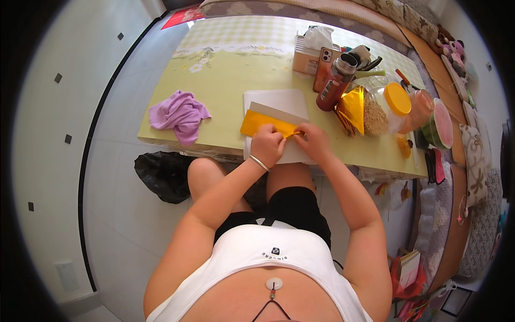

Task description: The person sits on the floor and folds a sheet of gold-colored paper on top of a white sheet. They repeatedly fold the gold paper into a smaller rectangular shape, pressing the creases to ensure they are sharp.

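A folded strip of orange-yellow paper (259, 122) lies on a white sheet (276, 100) near the front edge of the low table (225, 75). My left hand (267, 144), with a silver bangle at the wrist, presses on the strip's right part. My right hand (313, 140) pinches the strip's right end, fingertips touching the left hand's. A grey card edge shows just behind the strip.
A purple cloth (180, 114) lies at the table's left. To the right stand a brown bottle (335, 83), gold foil paper (353, 107), a jar with an orange lid (389, 107), a tissue box (308, 51) and a phone (324, 67). A black bag (163, 174) sits on the floor.
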### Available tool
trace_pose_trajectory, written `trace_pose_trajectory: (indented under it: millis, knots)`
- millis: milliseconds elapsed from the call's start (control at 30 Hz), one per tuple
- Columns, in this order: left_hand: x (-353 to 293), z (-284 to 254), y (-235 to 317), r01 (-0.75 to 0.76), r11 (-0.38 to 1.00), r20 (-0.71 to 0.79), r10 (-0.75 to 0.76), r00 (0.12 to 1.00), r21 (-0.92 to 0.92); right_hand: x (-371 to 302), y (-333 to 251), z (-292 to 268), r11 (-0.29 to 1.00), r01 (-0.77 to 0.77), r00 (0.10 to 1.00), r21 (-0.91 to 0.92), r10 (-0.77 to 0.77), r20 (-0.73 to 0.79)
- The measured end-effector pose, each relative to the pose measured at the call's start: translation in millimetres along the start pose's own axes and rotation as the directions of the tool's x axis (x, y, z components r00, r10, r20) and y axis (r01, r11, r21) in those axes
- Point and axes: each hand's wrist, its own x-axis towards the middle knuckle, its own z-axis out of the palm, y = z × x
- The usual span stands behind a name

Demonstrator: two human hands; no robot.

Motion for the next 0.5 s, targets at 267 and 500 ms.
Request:
trace_pose_trajectory:
  millis: [267, 500]
  knots:
    - [5.6, 6.9, 2.7, 0.24, 0.971, 0.005, -0.24, 0.971, 0.003, 14.3, 17.0, 17.3, 0.974, -0.221, 0.975, 0.053, 0.222, -0.008]
    - [7.1, 13.0, -1.3, 0.298, 0.954, 0.008, -0.299, 0.954, 0.025, -3.4, 5.5, 21.6, 0.928, 0.172, 0.957, -0.33, -0.238, -0.169]
